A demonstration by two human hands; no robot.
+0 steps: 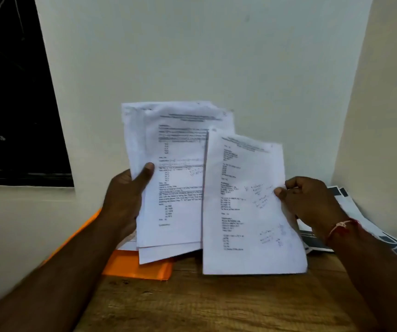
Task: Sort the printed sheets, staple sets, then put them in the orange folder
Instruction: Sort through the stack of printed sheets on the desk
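My left hand [125, 200] grips a stack of several printed sheets [176, 178] by its left edge, thumb on the front page, held upright above the table. My right hand [310, 202] pinches a single printed sheet [245, 207] at its right edge; this sheet overlaps the stack's right side and carries handwritten notes. The orange folder [137, 267] lies flat on the wooden table under my left forearm and the stack, partly hidden. No stapler is in view.
More printed papers with dark blocks [369, 233] lie at the right in the corner by the wall. A few sheets [128, 243] rest on the folder. The wooden table [216, 300] fronts a white wall [192, 56]; a dark window [8, 92] is at left.
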